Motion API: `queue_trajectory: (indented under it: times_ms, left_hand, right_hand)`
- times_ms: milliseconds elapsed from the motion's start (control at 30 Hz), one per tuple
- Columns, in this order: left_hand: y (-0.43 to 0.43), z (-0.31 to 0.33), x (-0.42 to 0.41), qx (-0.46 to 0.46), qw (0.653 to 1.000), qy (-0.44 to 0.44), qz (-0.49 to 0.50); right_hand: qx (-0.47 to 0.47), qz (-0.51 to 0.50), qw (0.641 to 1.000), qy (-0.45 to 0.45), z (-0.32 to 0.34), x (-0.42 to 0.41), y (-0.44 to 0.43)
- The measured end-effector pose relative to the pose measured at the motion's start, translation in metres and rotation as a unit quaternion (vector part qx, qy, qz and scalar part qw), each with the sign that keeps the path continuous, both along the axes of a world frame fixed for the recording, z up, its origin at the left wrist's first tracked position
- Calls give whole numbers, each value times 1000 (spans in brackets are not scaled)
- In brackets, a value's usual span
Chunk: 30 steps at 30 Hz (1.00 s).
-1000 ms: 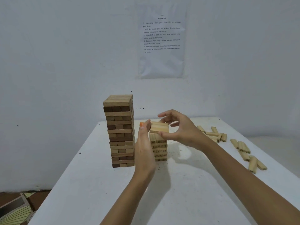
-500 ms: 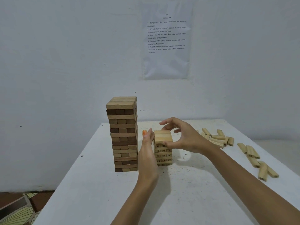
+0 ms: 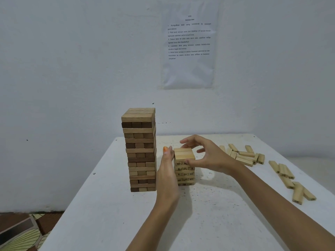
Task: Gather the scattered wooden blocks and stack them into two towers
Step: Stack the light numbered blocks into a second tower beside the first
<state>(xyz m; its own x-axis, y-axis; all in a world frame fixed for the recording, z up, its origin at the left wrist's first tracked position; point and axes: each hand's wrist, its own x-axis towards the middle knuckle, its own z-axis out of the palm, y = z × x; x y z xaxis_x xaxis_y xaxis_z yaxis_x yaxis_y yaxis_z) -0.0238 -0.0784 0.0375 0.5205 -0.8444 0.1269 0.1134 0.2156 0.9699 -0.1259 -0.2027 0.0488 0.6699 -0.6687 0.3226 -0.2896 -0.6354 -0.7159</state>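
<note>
Soft, even light; perhaps slight blur

9 o'clock of short tower point(image 3: 184, 167): tall tower point(image 3: 140, 149) near, gap filled by left hand point(image 3: 167, 176) | 3 o'clock: right hand point(image 3: 208, 157), loose blocks point(image 3: 243, 155) beyond | 6 o'clock: open table point(image 3: 199, 225) to near edge | 12 o'clock: free strip, then wall point(image 3: 90, 69)

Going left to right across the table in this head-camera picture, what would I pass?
tall tower → left hand → short tower → right hand → heap of loose blocks → string of blocks by the right edge
</note>
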Motion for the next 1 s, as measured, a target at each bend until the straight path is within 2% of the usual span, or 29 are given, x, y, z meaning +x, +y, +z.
queue_trajectory:
  times_ms: [433,567,667,833,1000]
  left_hand:
    - [0,-5,1,-3,999,-42,-7]
    - [4,0,0,-13,999,-28,-17]
    - [2,-2,0,-20,999,-31,-23]
    - [0,-4,0,-27,999,-26,-29]
    - [2,0,-2,-21,998,-41,-40]
  right_hand:
    - [14,-5,1000,9,2,-2,4]
    - [52,-44,997,-24,-5,-7,17]
    - [71,-84,994,-16,-22,-6,31]
    - [116,-80,989,-38,-41,2,40]
    - [112,-71,991,-28,-45,8,41]
